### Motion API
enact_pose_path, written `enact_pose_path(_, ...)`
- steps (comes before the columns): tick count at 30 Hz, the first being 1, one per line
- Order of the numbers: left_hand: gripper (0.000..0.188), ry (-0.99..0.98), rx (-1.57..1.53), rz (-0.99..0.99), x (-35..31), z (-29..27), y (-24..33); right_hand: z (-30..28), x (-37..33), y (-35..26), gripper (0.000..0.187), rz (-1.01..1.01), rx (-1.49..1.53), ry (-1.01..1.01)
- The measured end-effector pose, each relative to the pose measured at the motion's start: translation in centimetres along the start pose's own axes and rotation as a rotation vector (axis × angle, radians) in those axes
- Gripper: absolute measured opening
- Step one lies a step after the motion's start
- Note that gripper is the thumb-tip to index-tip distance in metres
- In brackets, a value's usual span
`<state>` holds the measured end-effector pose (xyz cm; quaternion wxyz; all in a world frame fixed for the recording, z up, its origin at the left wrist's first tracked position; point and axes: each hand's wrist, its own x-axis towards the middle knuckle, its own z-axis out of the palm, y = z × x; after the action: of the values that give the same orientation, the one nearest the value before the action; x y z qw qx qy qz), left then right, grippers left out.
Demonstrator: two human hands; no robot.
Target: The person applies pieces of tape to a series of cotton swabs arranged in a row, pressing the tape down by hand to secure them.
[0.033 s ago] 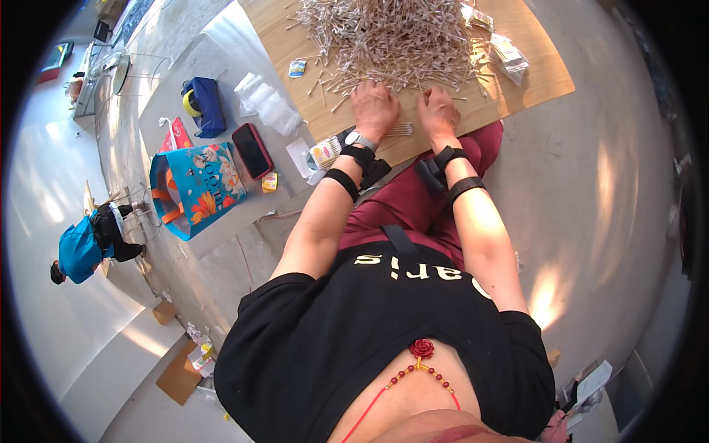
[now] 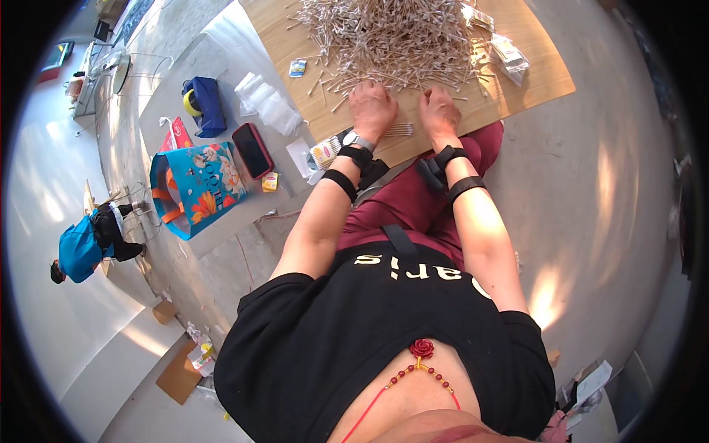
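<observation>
Two bare hands at the near edge of the pile — the left hand [image 2: 371,109] and the right hand [image 2: 439,114], well apart, a strip of wooden tabletop [image 2: 543,77] showing between them. And what a pile it is! The loose heap of cotton swabs [image 2: 391,40] lies straight ahead, on the far side of both hands from the body, running up to the top of the view (its far end is cut off there). It spreads wide from left to right, its sticks pointing every which way, so no single long axis rules the tangle.

Closer in, it's another story: a small row of cotton swabs [image 2: 399,129] lies between the wrists, sticks roughly side by side, their length running left to right. The left hand is clearly the nearer one — that row sits just beside its wrist, with open wood between it and the right.

Now the grips: the left hand is back-up, fingers bent down at the heap's fringe; the right is curled in, level with it. Whether either pinches a swab, one cannot tell, the fingertips being tucked from sight. Off beside the left wrist, a labelled packet of cotton swabs [image 2: 325,151]; out to the right of the heap, a clear plastic bag [image 2: 509,59] on the wood.
</observation>
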<state>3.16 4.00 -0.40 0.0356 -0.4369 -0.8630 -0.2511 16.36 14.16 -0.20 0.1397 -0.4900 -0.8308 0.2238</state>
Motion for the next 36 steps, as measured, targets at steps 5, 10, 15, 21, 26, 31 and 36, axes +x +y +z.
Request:
enact_pose_path(5,0.017,-0.078,-0.241,-0.133,-0.3,-2.4,-1.7,0.4,0.7,1.1,0.017,-0.017,0.007,-0.055)
enact_pose_path(10,0.018,-0.277,-0.716,-0.408,-0.5,-3.7,-3.2,0.3,0.6,2.2,0.015,-0.057,0.176,0.043)
enact_pose_path(15,0.029,-0.378,-1.175,-0.559,-1.0,-4.0,-5.2,-0.3,-0.1,2.4,0.013,-0.087,0.316,0.073)
enact_pose_path(21,0.032,-0.319,-1.243,-0.514,-1.7,-4.3,-5.9,-0.8,-1.0,1.7,0.011,-0.212,0.361,0.002)
enact_pose_path(26,0.019,-0.294,-0.965,-0.434,-2.3,-5.2,-5.3,-0.5,-2.0,0.6,0.010,-0.416,0.204,-0.072)
enact_pose_path(31,0.013,-0.133,-0.523,-0.053,-3.0,-5.3,-3.0,0.4,-2.2,0.3,0.009,-0.624,0.065,-0.070)
enact_pose_path(36,0.010,-0.121,-0.288,0.110,-3.6,-5.3,-2.5,-0.5,-2.6,-0.4,0.010,-0.686,0.148,-0.108)
